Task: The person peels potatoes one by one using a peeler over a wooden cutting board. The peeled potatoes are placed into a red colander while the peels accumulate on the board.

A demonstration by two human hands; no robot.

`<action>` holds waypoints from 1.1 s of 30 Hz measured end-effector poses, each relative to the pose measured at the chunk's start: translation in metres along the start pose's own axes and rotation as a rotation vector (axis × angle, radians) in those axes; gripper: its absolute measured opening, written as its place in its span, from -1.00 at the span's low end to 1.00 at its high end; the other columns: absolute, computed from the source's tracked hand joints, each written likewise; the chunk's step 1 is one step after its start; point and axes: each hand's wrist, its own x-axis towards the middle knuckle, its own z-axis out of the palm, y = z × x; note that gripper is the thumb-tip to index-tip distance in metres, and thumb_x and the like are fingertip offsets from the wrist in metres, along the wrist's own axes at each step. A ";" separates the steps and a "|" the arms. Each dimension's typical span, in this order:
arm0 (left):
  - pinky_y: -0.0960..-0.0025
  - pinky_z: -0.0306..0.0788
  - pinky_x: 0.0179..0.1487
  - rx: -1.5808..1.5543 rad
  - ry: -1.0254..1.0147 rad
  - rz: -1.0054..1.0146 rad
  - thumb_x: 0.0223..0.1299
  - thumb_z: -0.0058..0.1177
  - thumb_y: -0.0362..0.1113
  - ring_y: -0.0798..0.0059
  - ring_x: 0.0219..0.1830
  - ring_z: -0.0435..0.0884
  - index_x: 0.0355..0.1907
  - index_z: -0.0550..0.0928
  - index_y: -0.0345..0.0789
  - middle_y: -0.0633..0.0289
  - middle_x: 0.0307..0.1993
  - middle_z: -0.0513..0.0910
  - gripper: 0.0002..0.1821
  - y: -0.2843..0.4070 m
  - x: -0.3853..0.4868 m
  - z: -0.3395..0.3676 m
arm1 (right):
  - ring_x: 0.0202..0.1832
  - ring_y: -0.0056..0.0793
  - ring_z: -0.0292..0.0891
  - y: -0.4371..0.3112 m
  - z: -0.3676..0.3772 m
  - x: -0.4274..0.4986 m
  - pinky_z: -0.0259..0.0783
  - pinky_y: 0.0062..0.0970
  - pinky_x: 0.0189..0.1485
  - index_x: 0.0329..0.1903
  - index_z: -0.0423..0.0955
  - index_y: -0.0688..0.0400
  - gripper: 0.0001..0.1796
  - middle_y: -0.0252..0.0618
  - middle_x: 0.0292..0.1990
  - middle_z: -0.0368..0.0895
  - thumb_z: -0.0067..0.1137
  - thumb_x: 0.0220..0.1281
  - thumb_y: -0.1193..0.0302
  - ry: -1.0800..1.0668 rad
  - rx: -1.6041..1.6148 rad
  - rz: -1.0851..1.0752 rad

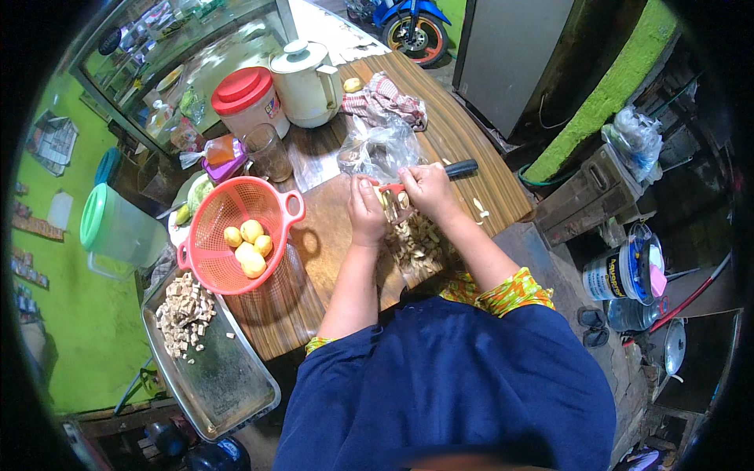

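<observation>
My left hand [366, 212] grips a potato [386, 198], mostly hidden by the fingers. In my right hand [429, 187] is a vegetable peeler with a red handle [392, 188], its blade side against the potato. Peelings [417, 247] lie heaped below both hands at the table's near edge. Just past my right hand juts the black handle of a knife [461, 169]; its blade is hidden. A clear plastic bag [383, 147] with dark contents sits beyond my hands. To the left, a red plastic colander [200, 247] holds several peeled yellow potatoes [252, 228].
A metal tray [235, 377] with pale brown cubes [184, 312] extends off the table's left side. Behind the colander stand a glass mug [268, 153], a red-lidded jar [244, 97] and a white pitcher [306, 88]. A checkered cloth [386, 100] lies at the far side.
</observation>
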 end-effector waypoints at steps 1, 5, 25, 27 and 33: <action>0.34 0.36 -0.25 -0.040 -0.004 -0.029 0.40 -0.39 -0.26 0.35 -0.40 0.46 -0.33 0.41 -0.34 0.16 -0.48 0.46 -0.72 -0.002 0.000 -0.001 | -0.45 0.01 0.51 0.001 0.002 -0.001 0.35 -0.18 -0.25 -0.59 0.56 0.17 -0.59 0.02 -0.59 0.54 -0.06 0.21 0.19 -0.018 0.031 -0.023; 0.42 0.35 -0.21 -0.348 -0.079 -0.226 0.44 -0.40 -0.18 0.48 -0.37 0.45 -0.34 0.41 -0.31 0.25 -0.45 0.46 -0.68 -0.006 0.004 -0.006 | -0.44 -0.01 0.52 0.013 0.003 0.006 0.31 -0.13 -0.22 -0.58 0.57 0.15 -0.59 -0.02 -0.56 0.57 -0.09 0.22 0.18 0.150 -0.188 0.086; 0.53 0.37 -0.40 -0.161 0.002 -0.272 0.44 -0.34 -0.02 0.61 -0.52 0.46 -0.34 0.46 -0.30 0.28 -0.48 0.51 -0.58 -0.019 0.003 0.001 | -0.45 -0.11 0.53 -0.005 0.004 0.003 0.29 -0.17 -0.25 -0.62 0.54 0.12 -0.62 -0.10 -0.58 0.57 -0.05 0.20 0.20 0.010 -0.038 -0.147; 0.54 0.35 -0.34 -0.290 -0.079 -0.271 0.45 -0.36 -0.05 0.63 -0.46 0.44 -0.36 0.47 -0.30 0.30 -0.48 0.50 -0.58 -0.021 0.002 -0.001 | -0.45 -0.11 0.54 0.000 0.000 0.010 0.29 -0.16 -0.27 -0.62 0.55 0.12 -0.63 -0.09 -0.59 0.57 -0.04 0.20 0.21 0.081 -0.089 -0.120; 0.56 0.30 -0.24 -0.228 -0.134 -0.183 0.45 -0.37 -0.17 0.65 -0.38 0.36 -0.33 0.44 -0.28 0.34 -0.42 0.43 -0.68 -0.015 0.004 -0.002 | -0.44 -0.09 0.54 0.006 -0.010 0.008 0.31 -0.18 -0.26 -0.60 0.56 0.14 -0.60 -0.07 -0.58 0.57 -0.07 0.22 0.19 0.109 -0.086 -0.094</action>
